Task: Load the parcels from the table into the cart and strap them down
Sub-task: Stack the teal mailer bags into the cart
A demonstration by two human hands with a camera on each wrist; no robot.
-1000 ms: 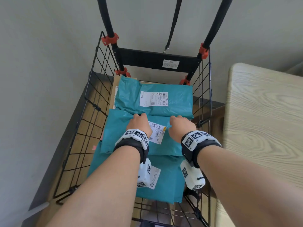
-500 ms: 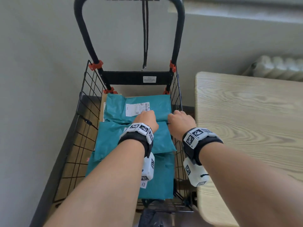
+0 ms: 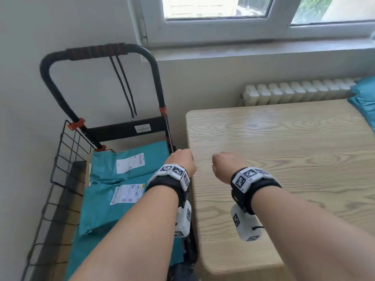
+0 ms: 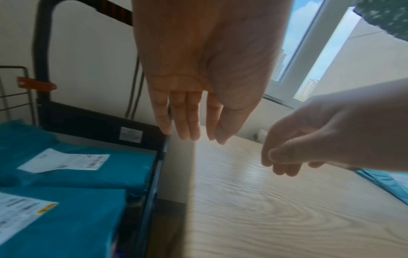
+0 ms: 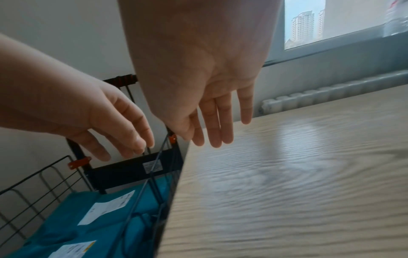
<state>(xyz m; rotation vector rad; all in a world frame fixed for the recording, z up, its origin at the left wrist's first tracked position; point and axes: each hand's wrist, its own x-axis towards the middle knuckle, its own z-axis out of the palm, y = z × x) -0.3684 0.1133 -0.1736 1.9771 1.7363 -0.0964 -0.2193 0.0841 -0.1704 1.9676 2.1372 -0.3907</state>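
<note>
Several teal parcels with white labels [image 3: 123, 189] [image 4: 88, 167] [image 5: 106, 209] lie stacked in the black wire cart [image 3: 67, 159]. More teal parcels [image 3: 365, 98] sit at the far right edge of the wooden table [image 3: 284, 149] [image 5: 287, 174]. My left hand [image 3: 180, 161] [image 4: 194, 118] hangs in the air over the cart's right wall, fingers straight and empty. My right hand [image 3: 225, 165] [image 5: 218, 127] hovers above the table's left part, fingers straight, holding nothing. Two black straps [image 3: 125, 88] dangle from the cart handle [image 3: 97, 52].
The cart stands in a corner between the left wall and the table's left edge. A white radiator [image 3: 294, 92] runs behind the table under a window [image 3: 223, 9]. The table's left and middle surface is bare wood.
Both hands have lifted off the parcels in the cart and moved right, toward the table. The head view has risen and turned right, bringing the window and far parcels into sight.
</note>
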